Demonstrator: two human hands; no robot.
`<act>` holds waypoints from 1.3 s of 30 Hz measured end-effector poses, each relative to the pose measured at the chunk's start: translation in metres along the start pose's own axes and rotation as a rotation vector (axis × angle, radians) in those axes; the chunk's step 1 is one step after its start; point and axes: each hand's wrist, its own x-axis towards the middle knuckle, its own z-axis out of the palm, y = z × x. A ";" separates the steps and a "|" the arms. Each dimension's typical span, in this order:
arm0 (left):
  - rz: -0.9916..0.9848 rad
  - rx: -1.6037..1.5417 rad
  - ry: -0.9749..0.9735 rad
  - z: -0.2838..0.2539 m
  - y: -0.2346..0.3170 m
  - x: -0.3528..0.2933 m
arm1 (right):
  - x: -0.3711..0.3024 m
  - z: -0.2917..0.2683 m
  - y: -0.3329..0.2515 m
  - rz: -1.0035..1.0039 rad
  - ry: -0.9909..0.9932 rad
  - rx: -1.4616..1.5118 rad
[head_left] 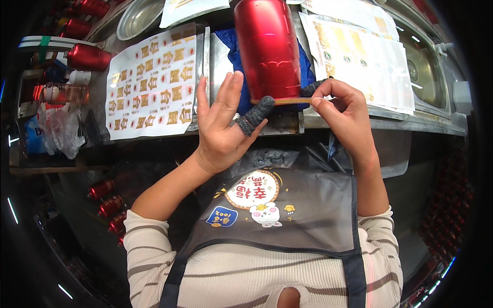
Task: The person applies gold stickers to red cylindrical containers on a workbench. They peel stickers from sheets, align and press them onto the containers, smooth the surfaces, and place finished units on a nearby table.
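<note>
A shiny red metallic bottle [269, 51] lies on a blue cloth [306, 59], one end toward me. Across that near end runs a thin gold-coloured strip [290, 101]. My right hand [341, 105] pinches the strip's right end between thumb and fingers; a dark knitted cover shows on one of its fingers. At the left of the bottle's near end is my left hand [223, 123], its fingers spread and raised. A grey knitted finger cover [255, 115] on that hand reaches to the strip's left end; whether it presses on it I cannot tell.
A sheet of gold-printed stickers [154, 84] lies on the left, more printed sheets [359, 66] on the right. A metal bowl [138, 19] stands at the back left. Another red bottle [88, 56] and crumpled clear plastic [64, 131] are farther left. A steel basin [423, 72] is at right.
</note>
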 end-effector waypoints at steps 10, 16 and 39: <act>0.106 0.103 -0.017 -0.001 0.011 0.026 | 0.004 0.003 0.009 -0.003 0.015 0.002; -0.014 0.049 0.131 0.024 0.010 0.038 | 0.003 0.002 0.007 0.011 -0.035 -0.019; 0.072 0.029 -0.024 -0.004 0.001 0.008 | 0.000 0.002 -0.003 0.044 -0.046 0.039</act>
